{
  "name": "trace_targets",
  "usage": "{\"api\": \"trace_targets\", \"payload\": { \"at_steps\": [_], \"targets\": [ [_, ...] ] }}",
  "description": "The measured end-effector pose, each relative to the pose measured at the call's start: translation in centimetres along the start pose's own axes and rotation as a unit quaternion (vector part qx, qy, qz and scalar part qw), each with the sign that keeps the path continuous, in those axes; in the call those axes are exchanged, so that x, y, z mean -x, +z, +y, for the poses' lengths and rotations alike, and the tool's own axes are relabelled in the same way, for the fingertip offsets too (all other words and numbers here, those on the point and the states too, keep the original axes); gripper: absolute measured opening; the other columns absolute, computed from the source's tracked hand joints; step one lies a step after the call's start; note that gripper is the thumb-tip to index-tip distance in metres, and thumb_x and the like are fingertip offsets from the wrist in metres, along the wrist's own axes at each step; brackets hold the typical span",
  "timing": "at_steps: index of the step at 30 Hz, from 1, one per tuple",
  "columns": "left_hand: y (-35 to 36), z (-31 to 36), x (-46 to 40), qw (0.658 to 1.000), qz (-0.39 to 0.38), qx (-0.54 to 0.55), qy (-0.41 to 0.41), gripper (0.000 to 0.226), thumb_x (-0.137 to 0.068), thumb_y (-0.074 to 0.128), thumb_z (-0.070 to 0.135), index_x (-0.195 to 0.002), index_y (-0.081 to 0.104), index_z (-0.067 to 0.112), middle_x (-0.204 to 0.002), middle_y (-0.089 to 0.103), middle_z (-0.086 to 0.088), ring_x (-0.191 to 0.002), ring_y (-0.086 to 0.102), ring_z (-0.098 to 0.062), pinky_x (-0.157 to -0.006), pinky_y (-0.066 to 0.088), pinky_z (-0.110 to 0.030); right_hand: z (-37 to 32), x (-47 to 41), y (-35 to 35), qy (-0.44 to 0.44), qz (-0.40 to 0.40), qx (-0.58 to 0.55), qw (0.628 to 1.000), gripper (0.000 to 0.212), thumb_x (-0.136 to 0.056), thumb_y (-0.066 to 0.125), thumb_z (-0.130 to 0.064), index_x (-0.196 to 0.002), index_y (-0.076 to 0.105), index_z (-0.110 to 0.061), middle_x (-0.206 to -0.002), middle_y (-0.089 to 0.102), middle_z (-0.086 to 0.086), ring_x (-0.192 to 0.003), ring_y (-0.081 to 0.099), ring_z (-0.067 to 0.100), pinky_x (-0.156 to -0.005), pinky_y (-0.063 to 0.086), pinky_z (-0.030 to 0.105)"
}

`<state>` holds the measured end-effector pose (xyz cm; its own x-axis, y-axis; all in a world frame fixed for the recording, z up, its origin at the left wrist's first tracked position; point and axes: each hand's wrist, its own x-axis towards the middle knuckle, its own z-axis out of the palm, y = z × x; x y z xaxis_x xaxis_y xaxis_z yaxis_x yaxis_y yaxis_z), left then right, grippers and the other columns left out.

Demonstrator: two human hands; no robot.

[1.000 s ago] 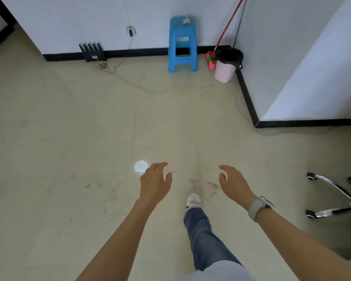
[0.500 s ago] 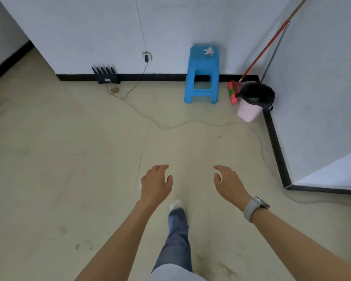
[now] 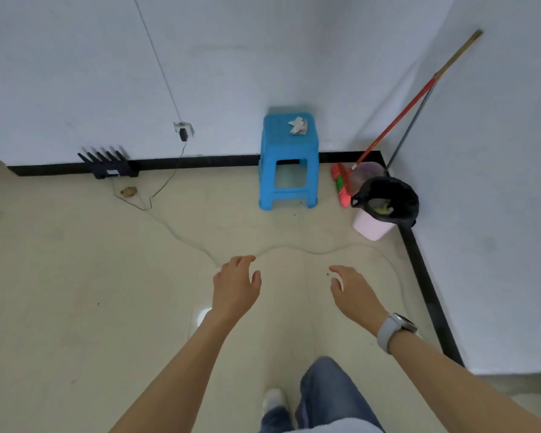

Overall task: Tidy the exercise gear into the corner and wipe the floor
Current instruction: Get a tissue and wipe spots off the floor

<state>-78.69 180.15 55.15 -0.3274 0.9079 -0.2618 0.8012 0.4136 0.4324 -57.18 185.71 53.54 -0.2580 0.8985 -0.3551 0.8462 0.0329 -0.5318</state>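
Observation:
My left hand [image 3: 235,286] and my right hand [image 3: 353,292] reach forward over the beige floor [image 3: 75,292], both empty with fingers loosely spread. A grey watch sits on my right wrist. Ahead against the wall stands a blue plastic stool [image 3: 289,157] with a crumpled white tissue [image 3: 298,125] on its seat. A broom with a red handle and red-green head [image 3: 342,182] leans in the corner beside a dark-handled tool [image 3: 409,126]. No exercise gear is in view.
A pink bin with a black bag [image 3: 383,207] stands in the right corner. A black router [image 3: 108,165] sits by the baseboard, its thin cable [image 3: 181,237] trailing across the floor just beyond my hands. A small brown scrap [image 3: 128,191] lies near it.
I have walked toward the corner; the stool, broom and bin are now closer and larger. The office chair base at the right has left the view. Both hands stay empty.

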Motion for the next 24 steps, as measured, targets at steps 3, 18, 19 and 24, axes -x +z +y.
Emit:
{"api": "trace_targets", "payload": {
  "at_steps": [3,18,19,24],
  "targets": [
    [0.1,2.1,-8.3,1.000,-0.026,-0.006,0.009,0.041,-0.094,0.043,0.027,-0.134,0.043,0.017,-0.137,0.047,-0.004,-0.124,0.045,-0.023,-0.103,0.034,-0.037,0.6,-7.4,-2.3,0.030,-0.008,-0.023,0.999,0.038,-0.095,0.039,-0.015,-0.132,0.043,-0.008,-0.137,0.046,0.013,-0.125,0.043,0.027,-0.106,0.034,0.035],
    [-4.5,15.0,-47.5,0.998,-0.016,0.045,-0.027,0.040,-0.095,0.043,0.025,-0.134,0.043,0.017,-0.136,0.046,-0.003,-0.124,0.044,-0.023,-0.102,0.034,-0.036,-1.7,-48.8,-15.9,-0.001,-0.036,0.029,0.999,0.038,-0.093,0.041,-0.012,-0.131,0.044,-0.007,-0.135,0.048,0.012,-0.126,0.043,0.028,-0.105,0.030,0.032],
    [-4.5,14.8,-49.3,0.998,-0.022,0.049,-0.040,0.040,-0.095,0.043,0.026,-0.134,0.043,0.018,-0.137,0.046,-0.003,-0.125,0.044,-0.023,-0.102,0.034,-0.036,-2.1,-50.9,-16.1,-0.003,-0.048,0.030,0.998,0.038,-0.094,0.040,-0.013,-0.131,0.043,-0.008,-0.135,0.047,0.011,-0.126,0.042,0.027,-0.105,0.030,0.032],
    [-2.7,13.1,-59.0,0.993,-0.052,0.058,-0.088,0.041,-0.094,0.045,0.027,-0.134,0.043,0.016,-0.138,0.044,-0.006,-0.125,0.043,-0.024,-0.102,0.036,-0.037,-2.9,-60.8,-15.4,0.002,-0.119,0.068,0.991,0.039,-0.095,0.037,-0.015,-0.134,0.039,-0.010,-0.137,0.043,0.012,-0.126,0.041,0.028,-0.103,0.033,0.033]
  ]
}}
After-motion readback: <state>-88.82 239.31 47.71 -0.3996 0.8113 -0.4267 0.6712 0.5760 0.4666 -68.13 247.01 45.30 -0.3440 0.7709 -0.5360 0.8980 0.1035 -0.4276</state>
